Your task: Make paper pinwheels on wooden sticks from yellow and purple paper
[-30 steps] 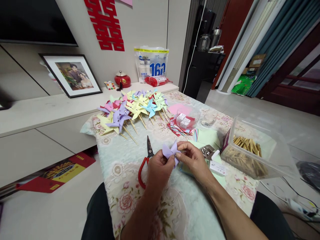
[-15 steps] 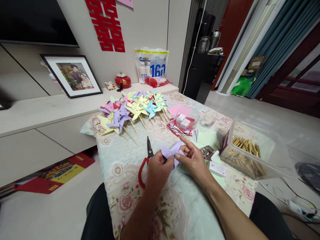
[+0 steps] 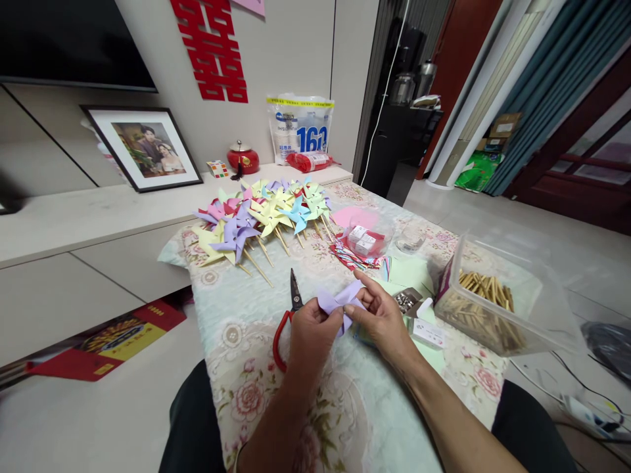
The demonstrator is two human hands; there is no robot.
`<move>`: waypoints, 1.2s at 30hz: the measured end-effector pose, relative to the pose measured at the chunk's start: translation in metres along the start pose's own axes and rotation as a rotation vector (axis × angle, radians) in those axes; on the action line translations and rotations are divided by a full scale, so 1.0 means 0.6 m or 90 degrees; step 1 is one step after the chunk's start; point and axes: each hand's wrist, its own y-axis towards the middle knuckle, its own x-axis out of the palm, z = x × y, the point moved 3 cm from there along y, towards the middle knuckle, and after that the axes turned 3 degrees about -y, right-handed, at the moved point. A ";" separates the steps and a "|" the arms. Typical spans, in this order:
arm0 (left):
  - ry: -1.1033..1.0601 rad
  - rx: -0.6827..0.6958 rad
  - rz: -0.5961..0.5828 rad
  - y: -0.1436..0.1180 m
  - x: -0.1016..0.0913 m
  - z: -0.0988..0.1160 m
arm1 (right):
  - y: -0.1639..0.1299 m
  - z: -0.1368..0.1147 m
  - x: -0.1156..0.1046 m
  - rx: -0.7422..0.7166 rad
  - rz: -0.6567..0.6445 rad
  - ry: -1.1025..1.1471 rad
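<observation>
A purple paper pinwheel (image 3: pixel 340 301) with folded blades is held over the table between my two hands. My left hand (image 3: pixel 315 325) pinches its left side, the thumb near the centre. From the right, my right hand (image 3: pixel 382 312) grips it, with the thumb pressed at the middle and the index finger raised along the edge. Whatever lies under the thumbs is hidden. Scissors with red handles (image 3: pixel 283 328) lie just left of my left hand. Beside my right hand is an open small box of metal pins (image 3: pixel 407 300), next to a white box (image 3: pixel 428 332).
Several finished pinwheels on sticks (image 3: pixel 266 217) cover the table's far left. A clear plastic bin (image 3: pixel 532 322) of short wooden sticks stands at the right edge. Striped paper strips (image 3: pixel 355 257), a plastic pack (image 3: pixel 365 240) and green paper sheets (image 3: pixel 411 272) lie beyond my right hand.
The view has shifted very slightly. Both hands keep their grip on the purple pinwheel, with hardly any movement.
</observation>
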 end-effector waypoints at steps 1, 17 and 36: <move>-0.004 -0.002 -0.003 0.001 0.000 0.000 | 0.000 0.001 0.000 0.002 -0.001 0.004; -0.046 0.009 -0.026 -0.002 0.008 -0.010 | 0.001 0.006 -0.002 0.008 0.014 0.032; -0.115 -0.055 -0.067 0.002 -0.006 0.003 | -0.002 -0.009 -0.012 0.046 0.035 0.107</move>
